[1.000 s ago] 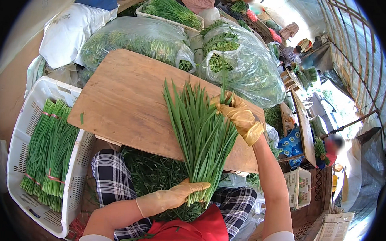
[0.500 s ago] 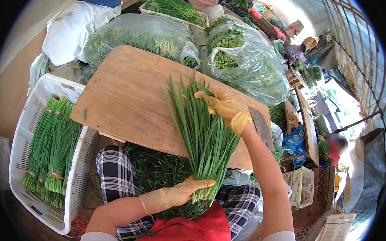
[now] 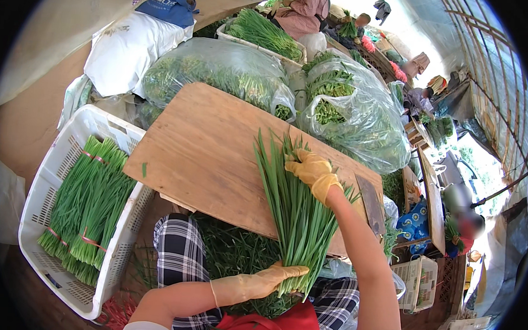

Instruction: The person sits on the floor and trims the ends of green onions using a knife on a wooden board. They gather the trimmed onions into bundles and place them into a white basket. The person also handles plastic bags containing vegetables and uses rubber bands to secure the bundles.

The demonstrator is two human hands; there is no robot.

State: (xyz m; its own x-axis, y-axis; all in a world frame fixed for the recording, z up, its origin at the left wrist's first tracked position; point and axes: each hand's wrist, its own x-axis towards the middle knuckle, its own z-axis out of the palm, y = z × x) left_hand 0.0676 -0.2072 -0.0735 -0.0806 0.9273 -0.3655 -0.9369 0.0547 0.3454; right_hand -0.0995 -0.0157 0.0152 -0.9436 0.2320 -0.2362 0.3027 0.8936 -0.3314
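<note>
A loose bunch of green garlic chives (image 3: 302,227) slants across the near edge of a wooden board (image 3: 202,147), its leaf tips on the wood and its pale cut ends towards me. In a yellowish glove, my left hand (image 3: 264,283) is closed round the stems near the cut ends. My right hand (image 3: 314,173), also gloved, grips the upper leaves with bent fingers; some leaves fan out beneath its wrist. Left of the board, a white plastic crate (image 3: 34,204) holds several chive bundles (image 3: 98,201) tied with red bands.
Big clear plastic bags of greens (image 3: 218,76) lie beyond the board. Loose dark green leaves (image 3: 233,247) cover the space between my knees. A dark plate (image 3: 369,200) sits at the board's right end. Red ties (image 3: 116,312) lie beside the crate. Other people work farther back.
My view has shifted, so the scene sits lower and farther right. My right hand has come slightly nearer along the leaves, which spread more to the right. My left hand keeps its hold.
</note>
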